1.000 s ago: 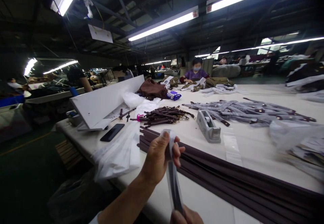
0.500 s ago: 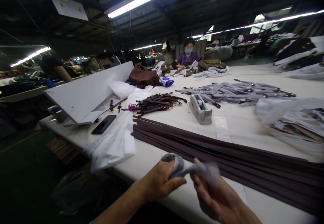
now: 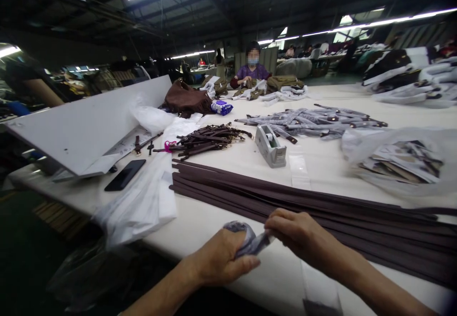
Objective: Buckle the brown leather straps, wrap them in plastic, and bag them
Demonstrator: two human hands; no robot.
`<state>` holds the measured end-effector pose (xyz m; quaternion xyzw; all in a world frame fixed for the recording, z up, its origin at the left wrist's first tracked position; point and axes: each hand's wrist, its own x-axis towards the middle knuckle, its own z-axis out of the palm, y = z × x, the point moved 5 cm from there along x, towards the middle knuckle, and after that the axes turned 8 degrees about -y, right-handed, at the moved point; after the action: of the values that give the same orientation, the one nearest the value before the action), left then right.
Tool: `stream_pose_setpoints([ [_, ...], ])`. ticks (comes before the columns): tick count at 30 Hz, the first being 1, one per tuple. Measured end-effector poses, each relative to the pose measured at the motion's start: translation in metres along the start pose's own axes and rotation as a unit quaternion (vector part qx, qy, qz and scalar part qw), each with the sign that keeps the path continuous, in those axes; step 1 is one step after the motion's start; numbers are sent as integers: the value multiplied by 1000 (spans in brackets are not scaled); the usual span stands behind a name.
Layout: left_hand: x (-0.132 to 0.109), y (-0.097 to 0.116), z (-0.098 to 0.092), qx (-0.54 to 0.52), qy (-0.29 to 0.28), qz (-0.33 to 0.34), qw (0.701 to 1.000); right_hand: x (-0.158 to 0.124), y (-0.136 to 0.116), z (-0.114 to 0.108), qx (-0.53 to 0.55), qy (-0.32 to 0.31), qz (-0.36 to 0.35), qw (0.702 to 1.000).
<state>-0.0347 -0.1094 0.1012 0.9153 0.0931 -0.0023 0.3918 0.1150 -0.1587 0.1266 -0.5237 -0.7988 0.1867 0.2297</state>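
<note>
From the head camera, the left hand (image 3: 223,259) is curled round a plastic-wrapped strap (image 3: 248,242), with its thumb stuck out along the lower side. The strap is dark under the thin, shiny wrap, and it is bent in a loop by the thumb. The right hand (image 3: 302,230) seems to pinch the loose end between bent fingertips – how hard it pinches, I cannot tell. So the strap is up in the air between the two hands, over the near edge of the white table (image 3: 200,221).

Just past the hands lie the long bare brown straps (image 3: 250,190), side by side in a flat band. Behind them is a gray tape dispenser (image 3: 271,149). Past that is a big heap of wrapped straps (image 3: 314,121), and to its left a pile of short straps with buckles (image 3: 210,140). White plastic sleeves (image 3: 143,211) hang over the table edge, near a black phone (image 3: 124,175).

My guess is that the big heap is the part that is done. The strap in the hands looks partly done – wrapped, but not laid down. Lots of bare ones are left, too many to count here.
</note>
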Motion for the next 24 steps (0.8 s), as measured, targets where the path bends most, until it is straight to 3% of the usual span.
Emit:
stream_pose_setpoints([
  [3, -6, -2, 13, 25, -52, 21, 998, -14, 23, -29, -17, 71, 24, 997],
  [5, -7, -8, 15, 32, -40, 8, 999, -29, 27, -45, -53, 146, 58, 986],
  [7, -5, -13, 12, 42, -16, -16, 999, -39, 17, -46, -92, 172, 58, 979],
  [9, 1, -14, 10, 54, -14, -28, 998, -38, 0, -28, -109, 127, 16, 986],
  [11, 6, -11, 10, 65, -22, -29, 997, -32, -11, -1, -100, 45, -9, 994],
  [14, 11, -6, 11, 65, -29, -26, 997, -19, -8, 31, -65, -76, 14, 995],
  [16, 11, -3, 13, 52, -44, -5, 998, -14, -6, 38, -54, -139, 0, 989],
  [20, 9, 0, 14, 68, -69, 33, 995, -13, -6, 26, -55, -164, -45, 984],
  [24, 10, 2, 16, 94, -69, 76, 990, -14, -2, 21, 21, -149, -51, 987],
])
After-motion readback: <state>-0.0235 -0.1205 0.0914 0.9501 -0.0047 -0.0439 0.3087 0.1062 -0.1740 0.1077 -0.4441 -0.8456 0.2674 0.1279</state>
